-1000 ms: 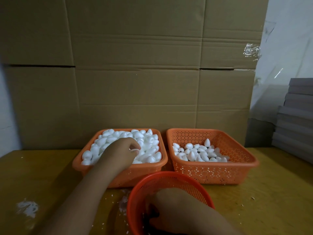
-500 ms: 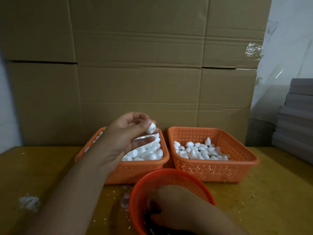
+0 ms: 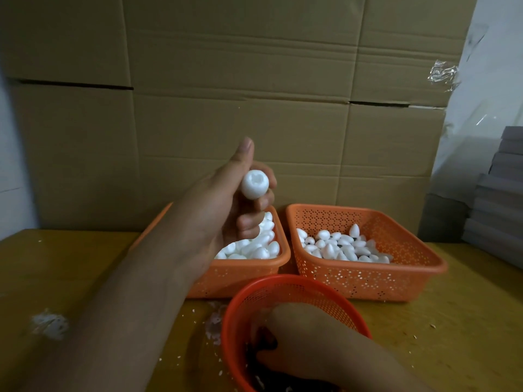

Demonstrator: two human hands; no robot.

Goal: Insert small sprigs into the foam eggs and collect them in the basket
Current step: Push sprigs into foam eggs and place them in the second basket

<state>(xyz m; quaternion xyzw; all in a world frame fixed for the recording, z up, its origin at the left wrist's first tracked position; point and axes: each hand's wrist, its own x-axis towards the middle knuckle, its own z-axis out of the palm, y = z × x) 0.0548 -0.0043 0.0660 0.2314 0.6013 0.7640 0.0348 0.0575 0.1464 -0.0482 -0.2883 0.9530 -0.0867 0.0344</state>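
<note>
Left hand (image 3: 226, 199) has risen off the left basket (image 3: 249, 274), fingers (image 3: 249, 222) curled gripping one foam egg (image 3: 254, 184), thumb up. Right hand (image 3: 305, 339) buried in the round basket (image 3: 283, 287); fingers curled, contents unclear.

What you cannot see from the head camera

Your left arm hides most of the left orange basket (image 3: 249, 274). The round red basket (image 3: 285, 290) is cut by the bottom edge, and its dark contents are too dim to identify. Your right hand (image 3: 305, 343) reaches inside it with fingertips hidden, so its grasp is unclear. The grey stack (image 3: 501, 193) is cropped at right.
</note>
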